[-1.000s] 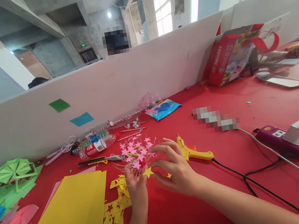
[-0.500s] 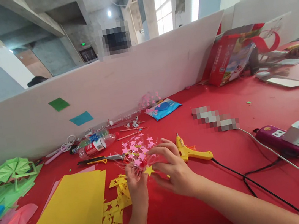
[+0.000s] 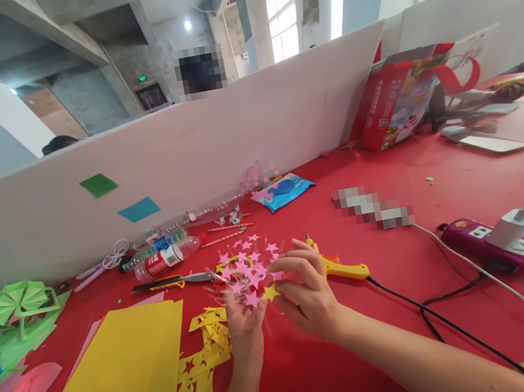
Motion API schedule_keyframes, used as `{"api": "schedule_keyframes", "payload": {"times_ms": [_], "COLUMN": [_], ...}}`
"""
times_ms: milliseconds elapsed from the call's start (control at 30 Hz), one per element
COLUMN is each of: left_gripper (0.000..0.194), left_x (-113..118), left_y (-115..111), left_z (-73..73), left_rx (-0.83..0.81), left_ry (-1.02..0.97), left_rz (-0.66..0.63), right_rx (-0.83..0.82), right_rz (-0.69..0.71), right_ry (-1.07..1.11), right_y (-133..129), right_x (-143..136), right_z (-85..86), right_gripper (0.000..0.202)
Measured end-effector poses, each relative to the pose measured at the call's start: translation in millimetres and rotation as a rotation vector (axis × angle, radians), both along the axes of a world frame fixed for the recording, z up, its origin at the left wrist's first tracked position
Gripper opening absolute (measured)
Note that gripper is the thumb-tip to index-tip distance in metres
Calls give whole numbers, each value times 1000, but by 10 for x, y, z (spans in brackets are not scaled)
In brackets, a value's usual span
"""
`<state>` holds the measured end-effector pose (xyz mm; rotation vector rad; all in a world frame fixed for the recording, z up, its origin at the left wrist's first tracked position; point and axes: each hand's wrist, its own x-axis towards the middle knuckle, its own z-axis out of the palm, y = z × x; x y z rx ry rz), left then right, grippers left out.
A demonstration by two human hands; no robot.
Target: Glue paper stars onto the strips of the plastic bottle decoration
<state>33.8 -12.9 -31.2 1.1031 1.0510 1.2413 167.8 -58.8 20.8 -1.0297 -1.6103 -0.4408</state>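
Pink stars [image 3: 252, 299] shift slightly right, left hand [image 3: 245, 325] clamped on their bunch; right hand [image 3: 310, 290] seemingly pinches yellow star [image 3: 270, 293] just beside. Likely still positioning, both pieces held.

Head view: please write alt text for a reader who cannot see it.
The left hand holds a cluster of pink stars above a red table; the right hand holds a yellow star. Nearby lie yellow paper and a glue gun.
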Motion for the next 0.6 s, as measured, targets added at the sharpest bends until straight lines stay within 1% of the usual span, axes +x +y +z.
{"api": "schedule_keyframes", "payload": {"times_ms": [67, 133, 233, 300, 500, 600], "left_gripper": [69, 65, 64, 65, 72, 76], "left_x": [-3, -12, -33, -48, -117, -145], "left_y": [7, 20, 43, 57, 119, 134], "left_z": [-6, 5, 20, 8, -146, -188], "left_rx": [12, 41, 49, 47, 11, 1], "left_ry": [-15, -18, 14, 28, 86, 101], "left_rz": [7, 5, 81, 126, 172, 194], "right_rx": [-29, -63, -85, -85, -31, 6], "right_rz": [4, 6, 5, 11, 61, 52], "right_ry": [-13, -32, -64, -80, -26, -1], "right_y": [0, 4, 6, -3, -65, -84], "right_x": [-3, -4, -3, -1, 8, 20], "right_z": [6, 14, 30, 46, 96, 97], "right_gripper": [15, 12, 9, 11, 10, 14]}}
